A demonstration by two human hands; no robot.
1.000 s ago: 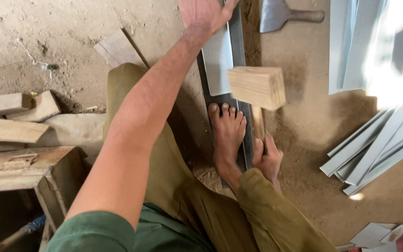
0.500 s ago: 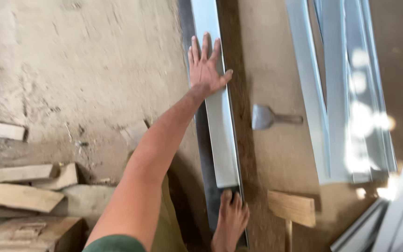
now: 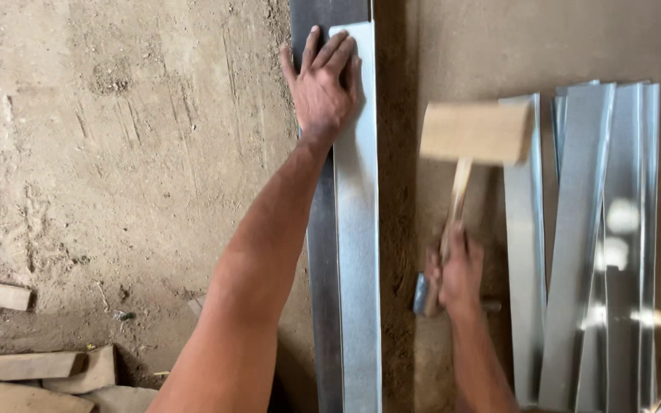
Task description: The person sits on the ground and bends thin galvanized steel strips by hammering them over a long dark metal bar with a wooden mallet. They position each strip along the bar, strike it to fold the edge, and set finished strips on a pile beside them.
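My left arm reaches straight out ahead of me, and my left hand [image 3: 321, 90] lies flat, fingers spread, pressing on the far end of the long, narrow strip of shiny galvanised sheet metal [image 3: 357, 252], which rests on a dark steel bar [image 3: 320, 260] running along the sandy floor [image 3: 116, 176]. My right hand [image 3: 459, 274] is drawn nearer my body with its grip wrapped tight round the handle of the pale wooden mallet [image 3: 474, 131], whose blurred block head hangs above the ground just right of the strip and apart from it. Further right, a stack of similar bright metal strips [image 3: 598, 245] lies on the floor.
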